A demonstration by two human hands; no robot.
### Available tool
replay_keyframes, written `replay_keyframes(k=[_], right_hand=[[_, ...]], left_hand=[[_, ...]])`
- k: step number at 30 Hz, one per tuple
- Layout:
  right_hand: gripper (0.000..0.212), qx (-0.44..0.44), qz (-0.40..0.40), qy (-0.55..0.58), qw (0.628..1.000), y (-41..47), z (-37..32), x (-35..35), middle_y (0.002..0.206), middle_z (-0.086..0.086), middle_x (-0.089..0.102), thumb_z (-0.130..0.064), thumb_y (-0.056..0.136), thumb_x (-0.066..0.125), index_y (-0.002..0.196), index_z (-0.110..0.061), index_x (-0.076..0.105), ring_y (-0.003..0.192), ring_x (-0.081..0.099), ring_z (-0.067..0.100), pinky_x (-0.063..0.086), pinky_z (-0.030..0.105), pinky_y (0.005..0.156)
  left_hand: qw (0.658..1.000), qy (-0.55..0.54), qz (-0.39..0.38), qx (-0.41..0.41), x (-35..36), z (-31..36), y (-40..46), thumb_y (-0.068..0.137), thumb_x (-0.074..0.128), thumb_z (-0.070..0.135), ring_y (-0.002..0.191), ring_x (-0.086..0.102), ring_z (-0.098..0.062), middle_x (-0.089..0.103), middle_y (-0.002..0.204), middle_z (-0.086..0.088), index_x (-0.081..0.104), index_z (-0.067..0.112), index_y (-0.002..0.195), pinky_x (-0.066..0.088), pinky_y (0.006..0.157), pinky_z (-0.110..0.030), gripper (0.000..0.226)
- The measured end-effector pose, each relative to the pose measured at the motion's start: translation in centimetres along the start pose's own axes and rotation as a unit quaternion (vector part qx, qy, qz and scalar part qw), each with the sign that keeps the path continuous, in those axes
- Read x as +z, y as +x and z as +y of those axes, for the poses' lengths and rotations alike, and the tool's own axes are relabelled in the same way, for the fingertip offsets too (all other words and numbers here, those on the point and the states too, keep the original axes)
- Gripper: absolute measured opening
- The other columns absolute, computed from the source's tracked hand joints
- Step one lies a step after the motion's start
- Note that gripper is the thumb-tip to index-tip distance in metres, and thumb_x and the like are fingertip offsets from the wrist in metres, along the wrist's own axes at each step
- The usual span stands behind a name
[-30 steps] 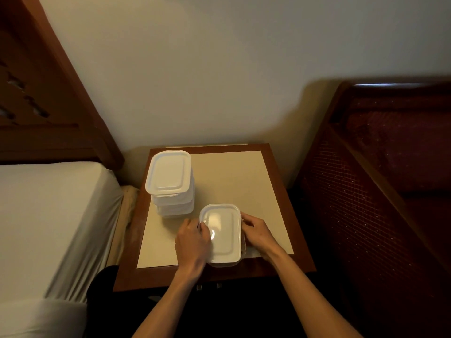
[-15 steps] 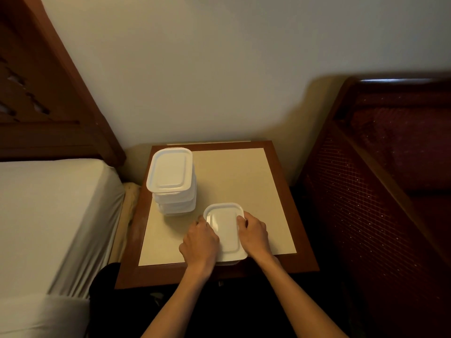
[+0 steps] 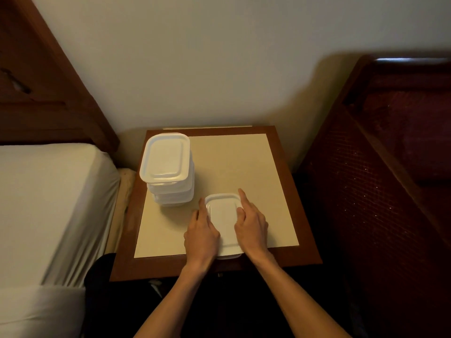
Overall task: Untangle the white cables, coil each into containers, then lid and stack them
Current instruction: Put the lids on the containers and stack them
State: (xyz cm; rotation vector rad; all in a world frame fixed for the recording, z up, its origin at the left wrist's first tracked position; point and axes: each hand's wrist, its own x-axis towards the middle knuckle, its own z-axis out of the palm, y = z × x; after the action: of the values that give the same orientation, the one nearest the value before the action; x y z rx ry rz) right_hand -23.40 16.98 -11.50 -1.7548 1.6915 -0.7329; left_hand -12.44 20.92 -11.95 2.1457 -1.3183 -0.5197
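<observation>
Now both hands pressed flat on one lidded box (image 3: pixel 224 220), left hand (image 3: pixel 201 236) and right hand (image 3: pixel 251 228) holding nothing. Just past the left fingers stood the stack (image 3: pixel 168 172). An unsnapped lid might pop off when lifted.

A white rectangular container (image 3: pixel 223 217) with rounded corners lies flat near the front edge of the surface (image 3: pixel 244 162), its lid (image 3: pixel 224 211) closed on top. Behind it to the left stands a stack of lidded white containers (image 3: pixel 168 172) of the same kind, upright, slightly apart from it.
</observation>
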Motion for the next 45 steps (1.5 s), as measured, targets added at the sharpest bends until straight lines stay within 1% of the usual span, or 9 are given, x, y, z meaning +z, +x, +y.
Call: replay_keyframes(k=[4, 11, 13, 16, 21, 25, 31, 35, 45], right_hand=[[0.043, -0.007, -0.009, -0.003, 1.0, 0.3, 0.2, 0.0, 0.141, -0.005, 0.054, -0.02, 0.104, 0.037, 0.147, -0.027, 0.042, 0.125, 0.051, 0.013, 0.029, 0.014, 0.091], [0.046, 0.074, -0.063, 0.056, 0.994, 0.2, 0.2, -0.2, 0.142, 0.0, 0.051, -0.032, 0.104, 0.036, 0.149, -0.021, 0.037, 0.129, 0.046, 0.02, 0.037, 0.033, 0.106], [0.026, 0.087, -0.064, 0.089, 0.99, -0.5, 0.8, -1.1, 0.107, 0.001, 0.065, -0.027, 0.1, 0.047, 0.116, -0.013, 0.062, 0.097, 0.058, 0.015, 0.046, 0.036, 0.088], [0.022, 0.058, -0.033, 0.087, 0.994, -1.4, 0.9, -3.1, 0.062, 0.006, 0.05, -0.016, 0.091, 0.054, 0.073, -0.004, 0.053, 0.06, 0.043, 0.015, 0.036, 0.034, 0.059], [0.02, -0.013, 0.002, 0.117, 0.993, 0.3, -5.1, -7.1, 0.069, -0.003, 0.059, -0.019, 0.095, 0.055, 0.077, -0.012, 0.063, 0.064, 0.054, 0.007, 0.036, 0.01, 0.047], [0.018, -0.064, -0.006, 0.146, 0.987, 3.3, -11.4, -7.3, 0.083, -0.004, 0.067, -0.027, 0.096, 0.056, 0.089, -0.017, 0.07, 0.078, 0.063, 0.01, 0.052, 0.02, 0.058], [0.024, -0.054, -0.042, 0.142, 0.988, 8.7, -18.3, -3.8, 0.063, 0.001, 0.06, -0.02, 0.088, 0.056, 0.07, -0.007, 0.066, 0.06, 0.057, 0.02, 0.06, 0.046, 0.062], [0.031, -0.032, -0.06, 0.111, 0.991, 9.9, -19.5, -1.6, 0.061, 0.003, 0.052, -0.015, 0.089, 0.054, 0.058, -0.012, 0.055, 0.056, 0.049, 0.019, 0.057, 0.034, 0.056], [0.023, -0.016, -0.064, 0.104, 0.992, 11.5, -18.7, 1.1, 0.081, 0.007, 0.064, -0.018, 0.096, 0.053, 0.079, -0.008, 0.065, 0.076, 0.064, 0.022, 0.06, 0.035, 0.068]], left_hand=[[1.0, -0.005, -0.001, -0.019, 0.4, -0.3, 0.2, 0.101, 0.031, 0.02, 0.107, 0.054, -0.034, 0.049, 0.128, -0.01, 0.023, 0.023, 0.152, 0.044, 0.087, -0.044, 0.052], [0.999, -0.012, -0.023, -0.03, -0.4, 0.2, -0.1, 0.103, 0.027, 0.025, 0.113, 0.053, -0.03, 0.053, 0.126, -0.007, 0.022, 0.027, 0.152, 0.042, 0.094, -0.041, 0.05], [0.999, -0.016, -0.029, -0.024, -0.7, 0.1, -0.3, 0.103, 0.029, 0.024, 0.115, 0.053, -0.028, 0.055, 0.13, -0.005, 0.026, 0.025, 0.151, 0.042, 0.095, -0.04, 0.049], [0.999, -0.049, -0.005, 0.017, -1.9, 0.8, -0.7, 0.103, 0.035, 0.023, 0.108, 0.058, -0.022, 0.062, 0.125, -0.002, 0.041, 0.024, 0.144, 0.049, 0.089, -0.036, 0.041], [0.983, -0.143, 0.089, 0.073, -8.3, 5.3, 0.3, 0.1, 0.048, 0.025, 0.084, 0.062, -0.009, 0.066, 0.098, 0.008, 0.056, 0.032, 0.123, 0.053, 0.074, -0.02, 0.026], [0.977, -0.147, 0.137, 0.078, -14.9, 6.7, 4.5, 0.098, 0.051, 0.022, 0.073, 0.056, -0.006, 0.062, 0.102, 0.009, 0.063, 0.02, 0.125, 0.04, 0.058, 0.0, 0.03], [0.982, -0.121, 0.138, 0.051, -19.3, 3.6, 11.4, 0.094, 0.05, 0.017, 0.084, 0.066, -0.027, 0.075, 0.092, -0.007, 0.075, 0.012, 0.098, 0.053, 0.074, -0.039, 0.026], [0.987, -0.1, 0.119, 0.04, -19.8, 1.9, 13.2, 0.096, 0.049, 0.017, 0.085, 0.066, -0.025, 0.074, 0.092, -0.006, 0.075, 0.011, 0.1, 0.05, 0.075, -0.037, 0.027], [0.985, -0.129, 0.103, 0.045, -18.5, 0.2, 15.1, 0.099, 0.048, 0.018, 0.085, 0.062, -0.015, 0.072, 0.1, -0.002, 0.072, 0.014, 0.113, 0.049, 0.075, -0.028, 0.028]])
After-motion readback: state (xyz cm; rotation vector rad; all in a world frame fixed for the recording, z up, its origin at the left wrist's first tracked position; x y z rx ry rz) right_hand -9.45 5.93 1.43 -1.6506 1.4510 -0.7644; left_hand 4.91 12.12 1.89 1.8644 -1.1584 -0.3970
